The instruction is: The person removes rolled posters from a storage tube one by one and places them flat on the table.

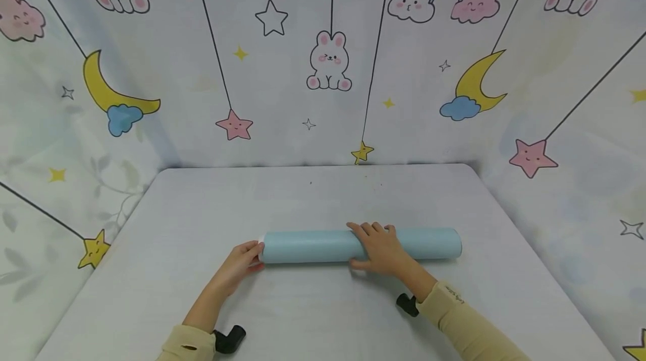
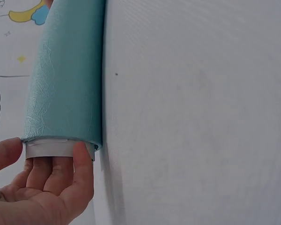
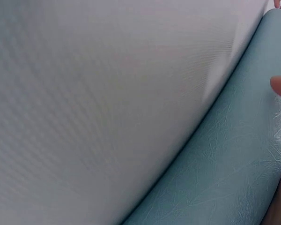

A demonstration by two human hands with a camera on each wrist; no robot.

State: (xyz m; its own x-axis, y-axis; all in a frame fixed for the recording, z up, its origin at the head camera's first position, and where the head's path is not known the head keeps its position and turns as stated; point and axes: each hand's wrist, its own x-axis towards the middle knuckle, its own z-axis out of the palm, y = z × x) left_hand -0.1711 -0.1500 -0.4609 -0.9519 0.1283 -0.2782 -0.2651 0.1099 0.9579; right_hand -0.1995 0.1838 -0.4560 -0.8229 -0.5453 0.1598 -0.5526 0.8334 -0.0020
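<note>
A blue roll [image 1: 313,247] lies crosswise on a white table [image 1: 227,198], held at one end and over the middle by a person's left grip [image 1: 239,264] and right grip [image 1: 382,250].

The left grip pinches the roll's left end, thumb at the blue edge and one finger over the white rim [image 2: 51,149]; whether the other fingers sit inside or behind that rim, the view cannot tell. The right grip straddles the roll right of its centre, thumb on the near side, fingers curled over toward the far side. Tan sleeves [image 1: 469,322] cover the forearms, a black fitting [image 1: 232,339] beside each cuff. Behind the table hangs a backdrop [image 1: 282,81] printed with bunnies, moons, stars and a rainbow.
</note>
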